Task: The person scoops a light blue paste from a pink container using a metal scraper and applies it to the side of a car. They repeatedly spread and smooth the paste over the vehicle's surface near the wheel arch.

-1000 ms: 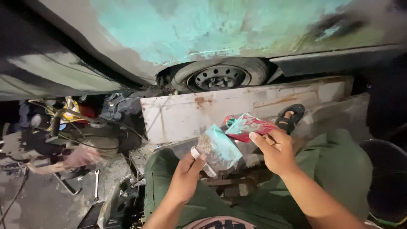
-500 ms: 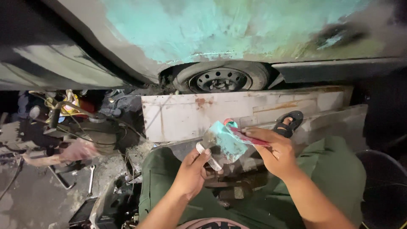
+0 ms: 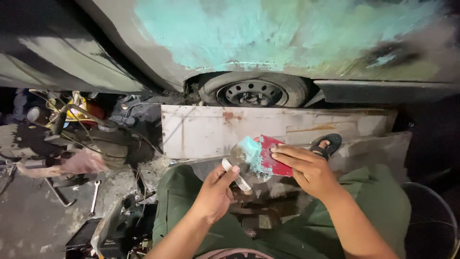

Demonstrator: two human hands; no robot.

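A metal putty knife (image 3: 245, 160) is gripped by its pale handle in the left hand (image 3: 214, 196), whose fingers are closed around it, the blade held up in front of the knees. A red plastic spreader (image 3: 274, 154) is pinched flat under the fingers of the right hand (image 3: 311, 171) and is laid against the blade, the two tools touching over the lap in green trousers (image 3: 373, 206). A layer of turquoise filler (image 3: 250, 152) is seen on the blade, so the filler appears to be worked between the tools; whether it is fully mixed cannot be told. On the car body (image 3: 287, 38) above, a broad turquoise patch (image 3: 230, 33) is already spread over the panel above the wheel (image 3: 251, 92), with bare grey and dark areas left at its edges, so the coating is judged to be partly done and unfinished. Two hands, two spreading tools and one wheel are counted. One sandalled foot (image 3: 327, 145) is seen beyond the right hand, near a long white rust-marked board (image 3: 211, 129) that is propped below the wheel. One small spanner (image 3: 94, 192) is seen lying on the dirty floor (image 3: 38, 225) to the left, near a heap of cables and tools (image 3: 72, 115) whose pieces cannot be counted.
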